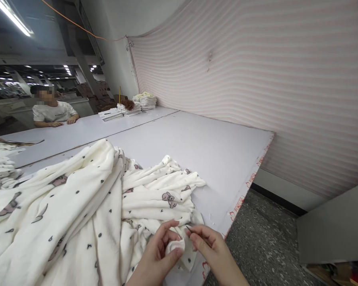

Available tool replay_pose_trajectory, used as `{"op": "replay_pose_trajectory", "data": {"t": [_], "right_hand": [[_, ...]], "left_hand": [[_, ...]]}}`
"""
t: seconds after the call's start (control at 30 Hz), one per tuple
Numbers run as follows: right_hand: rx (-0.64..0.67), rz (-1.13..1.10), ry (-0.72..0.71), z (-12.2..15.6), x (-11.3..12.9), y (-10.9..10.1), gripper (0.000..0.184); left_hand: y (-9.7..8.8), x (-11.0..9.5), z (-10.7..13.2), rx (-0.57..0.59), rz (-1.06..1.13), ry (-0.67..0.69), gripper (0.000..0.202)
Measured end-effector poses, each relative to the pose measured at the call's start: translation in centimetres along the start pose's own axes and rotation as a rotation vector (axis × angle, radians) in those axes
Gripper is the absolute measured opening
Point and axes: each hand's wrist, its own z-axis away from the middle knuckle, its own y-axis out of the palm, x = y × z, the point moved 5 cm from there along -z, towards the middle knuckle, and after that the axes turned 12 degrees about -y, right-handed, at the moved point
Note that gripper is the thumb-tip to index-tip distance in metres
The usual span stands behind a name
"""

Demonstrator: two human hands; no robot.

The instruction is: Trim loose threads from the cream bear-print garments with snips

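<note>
My left hand [158,254] is closed on a bunched edge of white fabric [175,246], with the thumb pressing it from the front. Just to the right, my right hand [210,248] pinches a small, thin, dark pointed tool [189,229]. Only its tip shows; the rest is hidden in the fingers, so its exact kind cannot be told. A large heap of soft white cloth [86,198] with dark spots and mauve animal prints spreads across the table to the left of both hands and behind them.
The pale table [209,139] has its right edge, with red-printed tape [238,204], beside my right hand. Folded stacks [144,102] stand at the far end. A co-worker [55,111] rests both arms on the far-left side. A striped cloth [241,67] hangs along the right.
</note>
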Motion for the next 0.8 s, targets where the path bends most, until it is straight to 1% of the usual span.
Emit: {"op": "replay_pose_trajectory", "data": {"t": [0.03, 0.07, 0.1, 0.17, 0.23, 0.27, 0.3, 0.37, 0.43, 0.5, 0.53, 0.57, 0.6, 0.63, 0.7, 0.73, 0.8], "right_hand": [[0.025, 0.028, -0.022, 0.0, 0.2, 0.1, 0.028], [0.068, 0.072, -0.047, -0.1, 0.3, 0.3, 0.033], [0.111, 0.129, -0.077, -0.2, 0.5, 0.4, 0.030], [0.192, 0.220, -0.131, -0.1, 0.8, 0.7, 0.008], [0.239, 0.191, -0.135, 0.4, 0.8, 0.6, 0.012], [0.248, 0.136, -0.111, 0.7, 0.7, 0.5, 0.015], [0.247, 0.073, -0.080, 1.0, 0.5, 0.3, 0.018], [0.195, -0.034, -0.024, 1.5, 0.0, -0.4, 0.025], [0.083, -0.085, 0.007, 1.4, -0.5, -1.4, 0.031], [-0.071, -0.048, -0.008, 0.9, -0.6, -2.4, 0.034], [-0.131, -0.003, -0.030, 0.5, -0.5, -2.8, 0.033], [-0.156, 0.041, -0.051, 0.2, -0.3, -3.0, 0.030], [-0.140, 0.071, -0.065, 0.0, 0.0, -3.0, 0.026], [-0.085, 0.083, -0.072, -0.2, 0.3, -2.7, 0.025], [0.073, 0.109, -0.105, 0.0, 1.0, -1.8, 0.034], [0.127, 0.150, -0.144, 0.3, 1.4, -1.4, 0.033], [0.182, 0.287, -0.248, 1.1, 2.3, -0.9, 0.027]], "left_hand": [[-0.1, 0.0, 0.1, -0.041, -0.071, 0.062, 0.045], [-0.3, -0.1, 0.2, -0.096, -0.171, 0.144, 0.041], [-0.4, -0.3, 0.5, -0.162, -0.295, 0.247, 0.034], [-0.3, -0.8, 1.3, -0.298, -0.556, 0.503, 0.019], [0.1, -1.2, 2.4, -0.371, -0.739, 0.749, 0.019], [0.3, -1.4, 2.9, -0.381, -0.790, 0.840, 0.022], [0.5, -1.5, 3.3, -0.380, -0.818, 0.903, 0.024], [0.6, -1.7, 3.7, -0.390, -0.840, 0.948, 0.024], [0.5, -1.9, 3.9, -0.422, -0.844, 0.939, 0.022], [0.5, -2.2, 4.1, -0.464, -0.843, 0.924, 0.023], [0.5, -2.3, 4.1, -0.481, -0.840, 0.918, 0.023], [0.5, -2.4, 4.1, -0.493, -0.834, 0.912, 0.023], [0.4, -2.5, 4.1, -0.501, -0.824, 0.904, 0.023], [0.4, -2.6, 4.0, -0.506, -0.810, 0.894, 0.023], [0.1, -2.7, 3.8, -0.511, -0.776, 0.868, 0.021], [0.0, -2.7, 3.6, -0.509, -0.760, 0.853, 0.020], [-0.2, -2.6, 3.3, -0.495, -0.738, 0.818, 0.019]]}}
